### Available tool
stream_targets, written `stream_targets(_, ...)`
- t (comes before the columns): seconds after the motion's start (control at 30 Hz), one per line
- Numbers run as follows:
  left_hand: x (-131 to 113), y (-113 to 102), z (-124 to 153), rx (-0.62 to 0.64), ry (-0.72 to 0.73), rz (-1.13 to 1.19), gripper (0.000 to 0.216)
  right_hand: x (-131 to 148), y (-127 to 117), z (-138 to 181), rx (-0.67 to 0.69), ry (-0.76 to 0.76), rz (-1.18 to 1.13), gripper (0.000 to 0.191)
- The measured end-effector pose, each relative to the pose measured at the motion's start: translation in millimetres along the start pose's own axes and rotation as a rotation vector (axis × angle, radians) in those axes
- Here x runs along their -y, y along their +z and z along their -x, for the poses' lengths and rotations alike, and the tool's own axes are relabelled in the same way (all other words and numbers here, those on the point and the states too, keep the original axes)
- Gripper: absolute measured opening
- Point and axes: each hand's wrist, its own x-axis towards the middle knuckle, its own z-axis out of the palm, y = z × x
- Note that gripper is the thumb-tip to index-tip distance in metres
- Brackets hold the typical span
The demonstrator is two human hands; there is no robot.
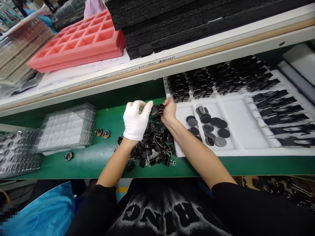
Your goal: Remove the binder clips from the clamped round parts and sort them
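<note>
My left hand (137,120), in a white glove, is closed, its fingertips at the edge of a dark round disc (154,110). My bare right hand (169,110) grips a black binder clip (160,109) right beside that disc. Whether the clip bites on the disc cannot be made out. Below both hands lies a heap of black binder clips (155,147) with silver wire handles. To the right, loose black and grey discs (209,127) lie in a white foam tray (242,123). Rows of clips with black pieces (283,113) fill the tray's right side.
Three small round parts (106,134) lie on the green bench (98,164). Stacked clear plastic trays (66,129) stand at left. A ledge (157,67) crosses behind, carrying red foam trays (78,42) and black foam sheets (197,23). Blue fabric (46,209) shows at lower left.
</note>
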Motion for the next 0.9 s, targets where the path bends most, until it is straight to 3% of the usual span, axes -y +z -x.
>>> stream_targets(0.1,-4.3,1.4,1.7,-0.018,0.012,-0.044,0.037,5.6,5.3,5.7,-0.154,0.015,-0.058,0.044)
stream_targets(0.23,-8.0,7.2,2.6,-0.006,0.008,-0.072,0.037,13.7,10.5,11.8,-0.202,0.103,-0.065,0.040)
stream_targets(0.4,-9.4,13.2,3.5,-0.013,0.003,-0.080,0.033,17.1,10.7,12.7,-0.210,0.120,-0.064,0.042)
stream_targets(0.63,-8.0,9.0,5.5,0.023,-0.019,-0.007,0.033,18.2,10.0,18.2,-0.108,0.027,0.007,0.059)
stream_targets(0.7,-5.1,2.0,6.7,0.001,0.002,0.034,0.034,29.6,7.1,27.7,-0.020,0.035,0.015,0.063)
stream_targets(0.8,7.5,-14.0,7.5,-0.074,0.154,0.081,0.037,57.0,-6.5,48.7,0.243,0.116,0.082,0.066)
stream_targets(0.9,25.3,-30.4,6.9,0.042,0.431,0.124,0.042,83.7,-30.5,72.7,0.529,0.220,0.235,0.064)
